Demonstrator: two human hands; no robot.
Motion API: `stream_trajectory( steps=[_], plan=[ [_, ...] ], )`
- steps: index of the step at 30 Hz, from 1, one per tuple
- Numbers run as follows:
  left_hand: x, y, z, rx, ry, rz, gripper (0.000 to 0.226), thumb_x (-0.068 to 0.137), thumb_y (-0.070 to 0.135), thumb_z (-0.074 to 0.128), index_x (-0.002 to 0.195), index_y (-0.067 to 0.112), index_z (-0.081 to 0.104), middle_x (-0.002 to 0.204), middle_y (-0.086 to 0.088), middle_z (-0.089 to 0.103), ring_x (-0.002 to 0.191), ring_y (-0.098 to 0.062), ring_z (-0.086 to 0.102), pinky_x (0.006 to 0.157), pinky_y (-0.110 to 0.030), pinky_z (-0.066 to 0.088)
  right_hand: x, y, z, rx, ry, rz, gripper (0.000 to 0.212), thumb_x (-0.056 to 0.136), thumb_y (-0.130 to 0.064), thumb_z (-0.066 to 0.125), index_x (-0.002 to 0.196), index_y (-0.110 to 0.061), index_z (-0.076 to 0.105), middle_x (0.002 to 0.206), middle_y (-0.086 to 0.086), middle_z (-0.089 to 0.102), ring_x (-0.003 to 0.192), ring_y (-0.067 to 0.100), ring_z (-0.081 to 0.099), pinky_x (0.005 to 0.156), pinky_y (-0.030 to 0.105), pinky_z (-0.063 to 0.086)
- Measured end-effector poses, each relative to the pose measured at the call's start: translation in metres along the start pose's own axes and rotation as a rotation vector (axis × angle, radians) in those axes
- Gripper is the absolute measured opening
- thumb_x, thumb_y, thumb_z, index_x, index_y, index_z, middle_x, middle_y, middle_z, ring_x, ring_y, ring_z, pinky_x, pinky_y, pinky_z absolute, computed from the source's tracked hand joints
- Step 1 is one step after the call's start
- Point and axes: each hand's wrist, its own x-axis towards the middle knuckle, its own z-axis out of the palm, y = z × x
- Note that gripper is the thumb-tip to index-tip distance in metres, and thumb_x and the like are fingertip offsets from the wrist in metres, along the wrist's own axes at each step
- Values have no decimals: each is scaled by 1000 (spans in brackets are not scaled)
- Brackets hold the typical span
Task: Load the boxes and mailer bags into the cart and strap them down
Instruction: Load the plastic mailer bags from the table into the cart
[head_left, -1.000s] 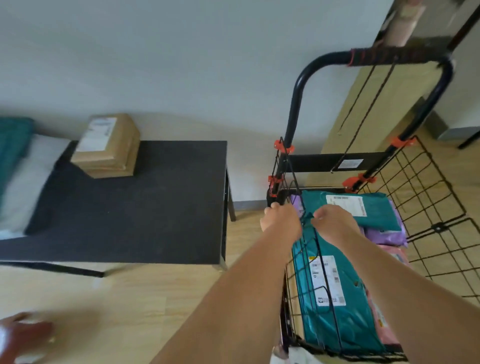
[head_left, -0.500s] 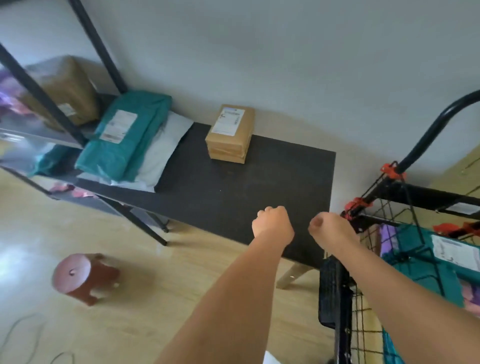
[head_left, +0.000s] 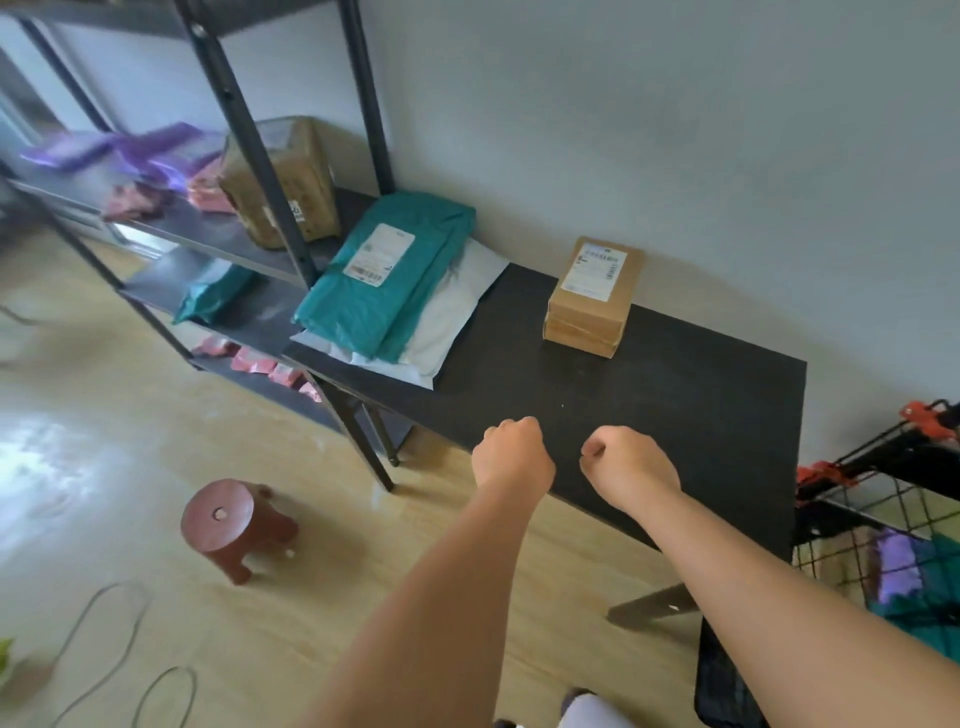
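Left grip and right grip are held clenched, seemingly empty | box is set on counter above right grip, well apart, long axis up-frame | mailers are stacked upper left, nearer left grip | cart is seen at right edge

Found a labelled cardboard box lying flat near the table's back edge, a teal mailer bag stacked label-up on a white mailer bag at its left end, and the wire cart at far right, partly loaded.
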Motion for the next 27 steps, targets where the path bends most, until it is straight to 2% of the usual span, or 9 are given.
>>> stream_trajectory(
  steps=[5,10,14,18,22,25,27],
  plan=[
    [14,-33,-12,-15,45,-37,37,90,12,51,126,20,54,123,-5,54,114,-27,50,85,-36,45,10,-43,7,-129,23,-96,21,97,-24,49,110,-29,64,98,-3,65,84,20,61,65,30,51],
    [39,-68,-27,-48,78,-94,38,89,9,51,126,20,54,121,-5,55,110,-26,53,85,-37,50,35,-83,13,-109,75,-220,23,97,-25,54,117,-29,62,114,-5,60,94,19,60,73,32,52],
    [74,-89,-48,-47,127,-123,39,89,8,48,125,20,56,119,-5,57,110,-26,53,87,-38,49,68,-121,15,-99,81,-291,21,96,-27,57,117,-28,62,114,-5,60,86,15,55,66,28,44],
    [118,-100,-78,-40,164,-118,37,88,7,49,122,19,58,116,-4,57,109,-25,53,79,-36,44,109,-156,10,-83,60,-295,22,96,-27,58,118,-29,61,111,-5,63,87,14,57,67,27,47],
    [163,-111,-106,-37,190,-124,36,87,4,49,119,18,60,114,-4,59,106,-24,53,79,-35,45,151,-189,4,-31,27,-268,21,96,-29,56,116,-28,61,107,-8,65,91,14,62,70,28,52],
    [194,-119,-124,-9,190,-126,35,87,5,47,117,18,61,111,-3,59,102,-24,54,78,-35,46,177,-208,2,21,-6,-270,23,97,-29,54,119,-28,62,115,-9,66,97,13,62,67,26,48],
    [214,-123,-135,-17,220,-134,32,89,7,47,115,18,62,109,-2,59,99,-23,54,76,-34,47,191,-218,-1,69,-28,-258,26,97,-28,53,121,-28,61,118,-9,65,100,14,63,73,28,51]
  ],
)
